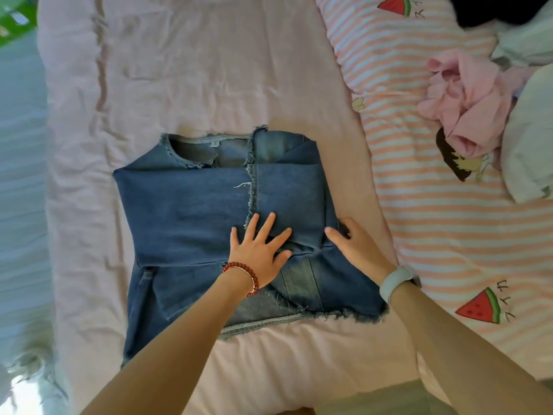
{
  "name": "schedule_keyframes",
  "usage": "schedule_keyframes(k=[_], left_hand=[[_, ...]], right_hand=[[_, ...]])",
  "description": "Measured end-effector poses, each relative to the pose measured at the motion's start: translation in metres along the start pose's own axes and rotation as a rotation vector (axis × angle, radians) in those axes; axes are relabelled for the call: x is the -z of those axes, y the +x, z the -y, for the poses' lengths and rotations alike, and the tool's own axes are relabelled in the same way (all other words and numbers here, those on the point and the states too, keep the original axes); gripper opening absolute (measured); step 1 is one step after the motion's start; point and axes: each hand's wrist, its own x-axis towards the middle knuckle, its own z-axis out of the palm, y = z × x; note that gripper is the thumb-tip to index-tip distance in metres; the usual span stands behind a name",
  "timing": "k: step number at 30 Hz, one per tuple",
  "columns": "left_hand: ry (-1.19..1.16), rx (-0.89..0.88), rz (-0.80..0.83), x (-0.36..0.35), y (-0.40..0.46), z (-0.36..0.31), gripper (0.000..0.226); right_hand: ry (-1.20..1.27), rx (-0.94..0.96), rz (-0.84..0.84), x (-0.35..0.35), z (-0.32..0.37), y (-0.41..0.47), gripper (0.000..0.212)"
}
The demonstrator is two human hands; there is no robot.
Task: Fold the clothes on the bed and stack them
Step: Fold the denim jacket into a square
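A blue denim jacket (pixel 191 205) with frayed edges lies on the pink bed sheet (pixel 185 70), its sleeves folded across its front. My left hand (pixel 257 250), with a red bead bracelet on the wrist, presses flat on the folded sleeves with fingers spread. My right hand (pixel 356 247), with a pale band on the wrist, holds the jacket's right edge; its thumb lies on top and its fingers curl round the fold. A crumpled pink garment (pixel 466 106) sits on the striped quilt at the right.
A pink-and-white striped quilt (pixel 434 211) with watermelon prints covers the bed's right side. White bedding or pillows (pixel 529 151) lie at the far right edge. The bed's left edge runs down the left, with pale floor (pixel 21 175) beyond.
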Motion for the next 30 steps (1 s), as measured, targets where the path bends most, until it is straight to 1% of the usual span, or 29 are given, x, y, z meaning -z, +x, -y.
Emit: schedule_keyframes(k=[2,4,6,8,10,11,12,13,14,16,17,19,21,22,24,26,28,30], left_hand=[[-0.004,0.010,0.006,0.007,0.001,0.000,0.048],[-0.021,0.027,0.009,0.015,0.007,-0.001,0.046],[-0.075,0.052,0.017,0.021,0.011,-0.002,0.044],[-0.115,0.058,0.019,0.024,0.011,-0.002,0.044],[-0.116,0.038,-0.022,0.024,0.008,-0.001,0.052],[-0.113,0.031,-0.063,0.024,0.006,-0.001,0.057],[-0.106,0.028,-0.110,0.024,0.004,-0.001,0.060],[-0.098,0.028,-0.154,0.024,0.003,-0.003,0.062],[-0.091,0.035,-0.191,0.024,0.003,-0.005,0.062],[-0.035,0.052,-0.201,0.027,0.010,-0.010,0.062],[0.016,0.060,-0.153,0.029,0.016,-0.012,0.063],[0.083,0.075,-0.012,0.034,0.027,-0.016,0.065],[0.061,0.065,0.056,0.037,0.033,-0.014,0.062],[0.003,0.051,0.056,0.039,0.032,-0.010,0.058],[-0.234,0.039,-0.001,0.039,0.024,0.002,0.047],[-0.540,0.053,-0.147,0.037,0.008,0.018,0.036],[-0.848,0.152,-0.282,0.038,-0.013,0.039,0.028],[-1.200,0.289,-0.313,0.041,-0.035,0.061,0.021]], right_hand=[[0.097,0.019,0.015,0.008,0.008,0.002,0.028],[0.215,-0.003,0.086,0.012,0.022,0.008,0.028],[0.363,-0.087,0.175,0.014,0.037,0.021,0.023],[0.470,-0.181,0.222,0.017,0.050,0.031,0.029],[0.597,-0.213,0.239,0.019,0.061,0.038,0.037],[0.638,-0.196,0.228,0.018,0.063,0.039,0.035],[0.643,-0.142,0.186,0.015,0.064,0.039,0.027],[0.586,-0.055,0.110,0.012,0.063,0.037,0.015],[0.468,0.048,0.012,0.008,0.062,0.032,0.007],[0.196,0.224,-0.155,0.000,0.056,0.025,0.013],[0.103,0.257,-0.193,-0.003,0.052,0.023,0.012],[0.030,0.238,-0.199,-0.006,0.046,0.023,0.012],[0.069,0.191,-0.127,-0.005,0.046,0.023,0.018],[0.088,0.175,-0.079,-0.005,0.047,0.023,0.024],[0.091,0.163,-0.013,-0.003,0.050,0.022,0.033],[0.060,0.170,-0.005,-0.004,0.058,0.018,0.032],[0.052,0.218,0.002,-0.010,0.075,0.012,0.035],[0.040,0.342,0.049,-0.026,0.100,0.001,0.050]])
